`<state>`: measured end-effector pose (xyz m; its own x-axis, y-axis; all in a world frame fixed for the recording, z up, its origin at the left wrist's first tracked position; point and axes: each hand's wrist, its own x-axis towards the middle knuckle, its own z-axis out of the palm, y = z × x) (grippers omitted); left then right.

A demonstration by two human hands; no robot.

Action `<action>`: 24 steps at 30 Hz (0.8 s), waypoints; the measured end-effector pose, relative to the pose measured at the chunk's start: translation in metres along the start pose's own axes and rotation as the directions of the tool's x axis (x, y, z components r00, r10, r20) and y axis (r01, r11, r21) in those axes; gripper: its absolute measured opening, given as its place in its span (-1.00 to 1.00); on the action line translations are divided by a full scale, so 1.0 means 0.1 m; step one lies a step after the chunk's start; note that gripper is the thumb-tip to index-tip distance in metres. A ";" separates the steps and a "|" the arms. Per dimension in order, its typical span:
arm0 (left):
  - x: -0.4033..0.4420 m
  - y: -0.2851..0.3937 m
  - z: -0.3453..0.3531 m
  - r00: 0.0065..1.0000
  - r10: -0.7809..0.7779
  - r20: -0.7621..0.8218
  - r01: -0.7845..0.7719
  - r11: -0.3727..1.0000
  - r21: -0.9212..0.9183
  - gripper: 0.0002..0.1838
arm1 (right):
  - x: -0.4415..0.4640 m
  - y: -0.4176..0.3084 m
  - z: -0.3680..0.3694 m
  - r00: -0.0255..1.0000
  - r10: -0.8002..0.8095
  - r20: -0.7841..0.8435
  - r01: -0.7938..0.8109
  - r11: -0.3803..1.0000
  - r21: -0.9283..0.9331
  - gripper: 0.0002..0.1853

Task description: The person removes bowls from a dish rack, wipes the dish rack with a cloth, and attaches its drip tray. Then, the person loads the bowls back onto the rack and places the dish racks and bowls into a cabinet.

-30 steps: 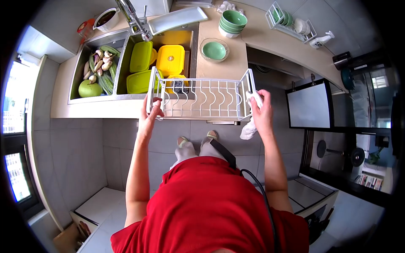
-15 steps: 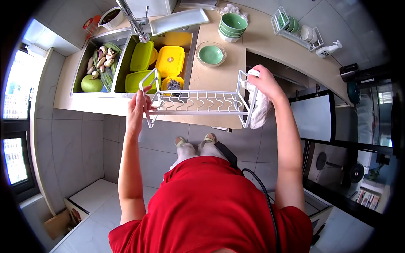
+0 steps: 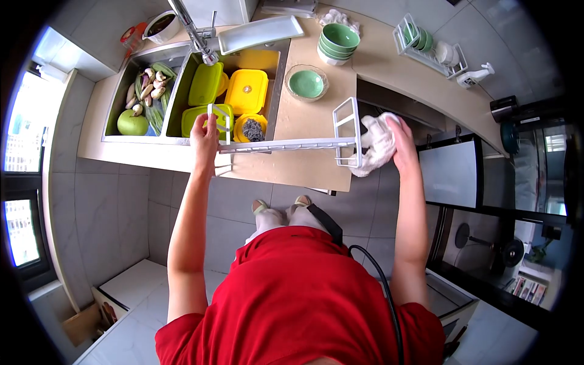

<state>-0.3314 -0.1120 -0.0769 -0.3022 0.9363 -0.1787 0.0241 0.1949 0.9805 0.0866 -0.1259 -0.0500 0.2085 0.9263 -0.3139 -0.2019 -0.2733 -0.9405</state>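
A white wire rack (image 3: 286,145) is held up over the counter's front edge, its long side seen nearly edge-on. My left hand (image 3: 205,139) is closed round the rack's left end frame. At the other end, my right hand (image 3: 401,141) grips a white cloth (image 3: 377,145), which lies against the rack's right end frame. The fingertips of my right hand are partly hidden in the cloth. Behind the rack's left end are green lids and a yellow bowl with a grey scrubber (image 3: 252,129) in the sink.
Vegetables (image 3: 146,94) fill the left basin; a yellow lid (image 3: 246,91) lies in the right one. On the counter are a white tray (image 3: 261,33), a green bowl in a glass bowl (image 3: 306,84), stacked bowls (image 3: 337,42), a dish rack (image 3: 429,52) and a spray bottle (image 3: 474,75).
The rack has tilted from showing its wire base to nearly edge-on. My right hand has moved from the top of the right end frame to its outer side, with the cloth bunched up.
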 end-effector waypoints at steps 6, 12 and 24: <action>0.14 -0.19 0.00 0.995 0.047 0.086 -0.047 0.999 -0.003 -0.74 | -0.47 0.56 -0.19 0.982 0.115 0.152 -0.095 0.987 -0.132 -0.44; 0.06 -0.10 0.02 0.989 0.027 0.148 -0.043 0.994 0.101 -0.71 | -0.50 0.80 0.05 0.954 0.145 0.264 -0.094 0.976 -0.195 -0.50; 0.20 -0.25 -0.03 0.964 0.054 0.261 -0.092 0.987 0.135 -0.70 | -0.54 1.20 -0.32 0.986 0.088 0.140 -0.142 0.882 0.450 -0.44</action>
<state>-0.3414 -0.0988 -0.1043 -0.0408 0.9893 -0.1400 0.1802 0.1451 0.9729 0.0819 -0.2175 -0.1499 0.0543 0.9258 -0.3740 -0.6380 -0.2560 -0.7262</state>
